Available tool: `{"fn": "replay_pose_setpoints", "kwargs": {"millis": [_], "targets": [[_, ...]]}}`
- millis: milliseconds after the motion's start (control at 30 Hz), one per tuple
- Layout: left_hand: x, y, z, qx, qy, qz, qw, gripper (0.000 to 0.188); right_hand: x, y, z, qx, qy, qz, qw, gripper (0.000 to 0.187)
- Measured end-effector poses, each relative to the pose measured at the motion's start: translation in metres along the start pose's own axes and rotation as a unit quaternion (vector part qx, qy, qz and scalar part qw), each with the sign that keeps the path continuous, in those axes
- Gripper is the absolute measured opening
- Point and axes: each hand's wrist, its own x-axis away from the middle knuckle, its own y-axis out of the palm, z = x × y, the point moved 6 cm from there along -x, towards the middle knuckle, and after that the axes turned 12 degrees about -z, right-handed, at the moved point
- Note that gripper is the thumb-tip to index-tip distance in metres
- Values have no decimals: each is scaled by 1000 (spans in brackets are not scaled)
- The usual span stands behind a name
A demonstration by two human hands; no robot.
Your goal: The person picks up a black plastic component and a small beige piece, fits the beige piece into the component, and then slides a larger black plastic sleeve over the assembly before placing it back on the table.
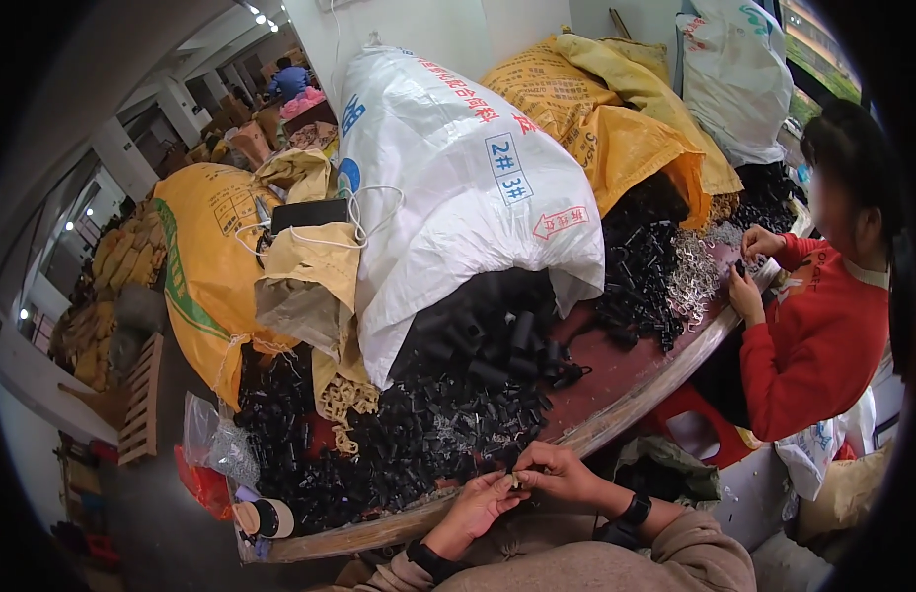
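My left hand [481, 509] and my right hand [559, 472] meet at the table's near edge, fingertips pinched together. Between them is a small beige piece [518, 482], partly covered by the fingers; its exact kind is too small to make out. Just beyond my hands spreads a heap of small black plastic parts [419, 434]. Larger black cylinders [488, 373] spill from the mouth of a big white woven sack [458, 187]. Left of that heap, beige pieces [347, 403] trail out of a tan paper bag [315, 281].
A worker in a red top [813, 335] sits at the right, hands over small metal parts [693, 281]. Yellow sacks [216, 247] stand around. A round spool [272, 518] and a clear bag of metal bits [226, 449] lie at the left corner of the wooden table edge [616, 424].
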Motion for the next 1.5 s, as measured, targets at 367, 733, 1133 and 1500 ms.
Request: {"fn": "replay_pose_setpoints", "kwargs": {"millis": [367,733,1133,1500], "targets": [[6,0,-3,10,-29,-3,1000,22,4,5,2,-34,41,5,999,13],[7,-6,-1,39,7,18,999,19,4,8,10,-16,41,59,997,14],[6,-7,7,37,-26,0,999,19,-12,1,4,-27,37,-25,999,14],[10,-16,6,17,-16,-26,999,30,-19,8,1,20,-7,-104,994,17]]}}
